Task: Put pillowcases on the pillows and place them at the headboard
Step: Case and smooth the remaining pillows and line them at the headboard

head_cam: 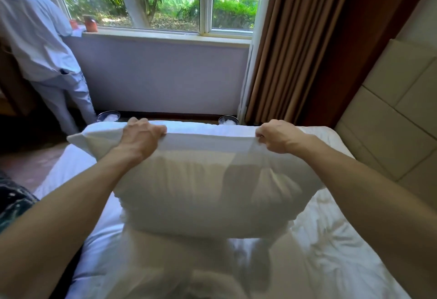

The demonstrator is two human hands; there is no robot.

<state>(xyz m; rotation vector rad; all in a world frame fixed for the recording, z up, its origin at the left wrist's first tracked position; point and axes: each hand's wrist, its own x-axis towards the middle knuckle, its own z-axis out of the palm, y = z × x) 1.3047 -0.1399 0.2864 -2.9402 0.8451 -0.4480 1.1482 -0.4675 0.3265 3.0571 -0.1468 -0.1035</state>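
I hold a white pillow (203,190) up over the bed (331,239), and a white pillowcase (208,139) covers it. My left hand (142,137) grips the top edge of the pillowcase near its left corner. My right hand (275,137) pinches the same top edge further right. The pillow hangs below my hands, its lower end just above the rumpled white sheet. The padded beige headboard (390,114) stands at the right side of the bed.
Another person in light clothes (40,46) stands at the window sill (165,36) at the left. Two small bins (108,116) (228,120) sit on the floor beyond the bed. Brown curtains (295,46) hang at the right of the window.
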